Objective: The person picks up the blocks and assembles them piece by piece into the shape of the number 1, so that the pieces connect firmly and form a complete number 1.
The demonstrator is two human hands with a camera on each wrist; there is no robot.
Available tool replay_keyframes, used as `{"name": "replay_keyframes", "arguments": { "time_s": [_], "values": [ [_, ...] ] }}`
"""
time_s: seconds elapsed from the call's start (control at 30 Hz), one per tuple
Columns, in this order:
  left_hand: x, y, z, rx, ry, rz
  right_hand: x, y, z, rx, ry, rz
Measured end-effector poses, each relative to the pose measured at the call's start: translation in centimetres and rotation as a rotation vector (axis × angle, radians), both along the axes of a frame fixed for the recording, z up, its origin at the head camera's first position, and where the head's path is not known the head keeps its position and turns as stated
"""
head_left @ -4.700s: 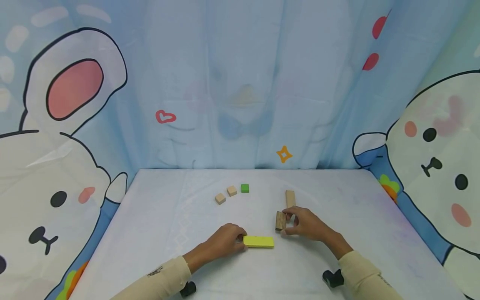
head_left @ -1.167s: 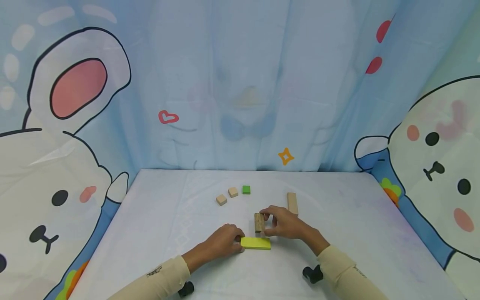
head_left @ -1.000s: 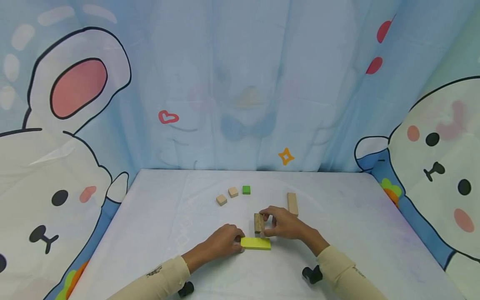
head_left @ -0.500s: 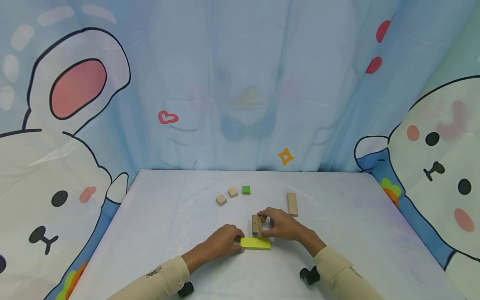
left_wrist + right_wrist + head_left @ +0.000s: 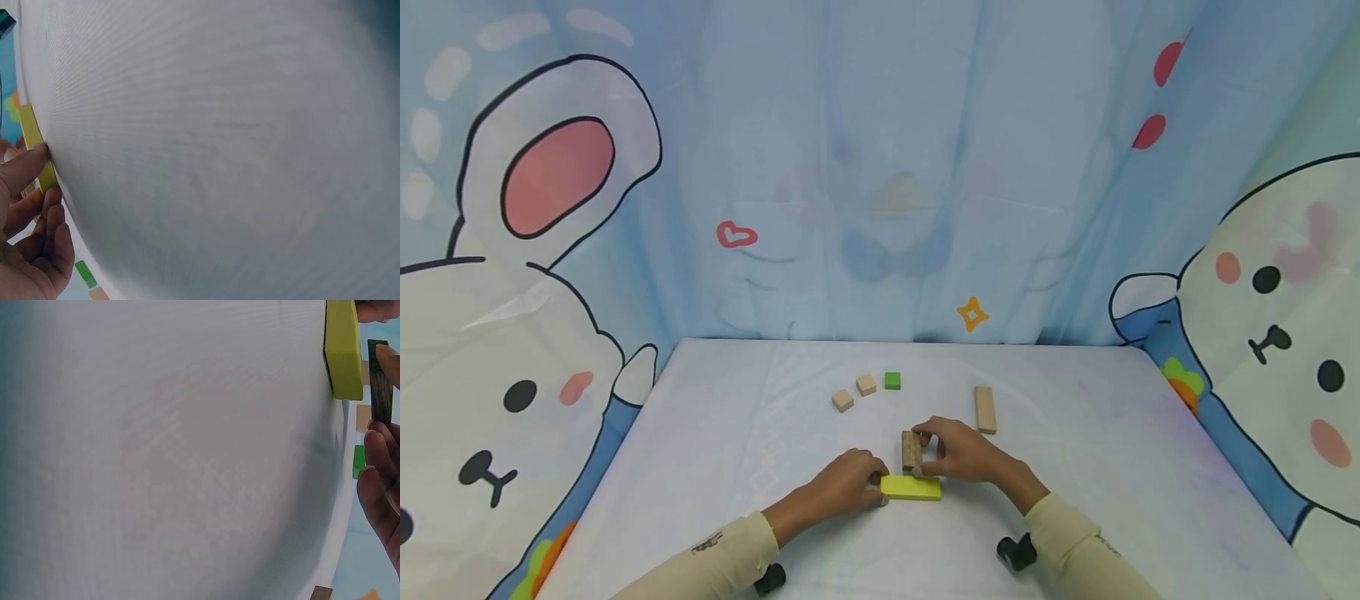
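Note:
My left hand [image 5: 847, 482] pinches the left end of a yellow wooden block [image 5: 912, 488] lying crosswise on the table. In the left wrist view, thumb and fingers sit on both sides of the yellow block [image 5: 31, 128]. Just behind its middle, my right hand [image 5: 966, 452] grips a dark brown wooden block [image 5: 911, 451] by its far and near ends. The brown block's long side points away from me. In the right wrist view the thumb and a finger hold the dark block [image 5: 380, 403] at opposite ends, beyond the yellow block [image 5: 345, 362].
Two small plain wooden cubes [image 5: 842, 401] and a green cube [image 5: 892, 381] stand farther back on the white-covered table [image 5: 760, 517]. A light wooden block [image 5: 985, 409] lies behind the right hand. A printed curtain [image 5: 880, 167] hangs at the table's back edge.
The right hand has carried the brown block left, from beside the light wooden block to just behind the yellow one, lately creeping left and nearer. The left hand stays at the yellow block.

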State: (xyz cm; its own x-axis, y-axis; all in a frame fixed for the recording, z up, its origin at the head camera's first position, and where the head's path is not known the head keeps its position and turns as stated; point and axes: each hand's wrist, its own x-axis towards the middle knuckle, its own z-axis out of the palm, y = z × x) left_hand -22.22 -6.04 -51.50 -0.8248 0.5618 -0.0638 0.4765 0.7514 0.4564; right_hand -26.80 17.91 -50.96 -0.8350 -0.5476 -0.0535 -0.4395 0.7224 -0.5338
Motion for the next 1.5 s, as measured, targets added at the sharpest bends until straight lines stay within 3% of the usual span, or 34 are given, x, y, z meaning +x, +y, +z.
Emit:
{"name": "replay_keyframes", "arguments": {
  "time_s": [1.2,1.5],
  "values": [
    [-0.1,0.0,-0.2,0.005,-0.001,0.009,0.1,0.3,-0.9,0.015,-0.022,0.033],
    [0.1,0.0,-0.1,0.013,-0.004,0.008,-0.3,0.0,-1.0,0.015,-0.073,0.015]
  ]
}}
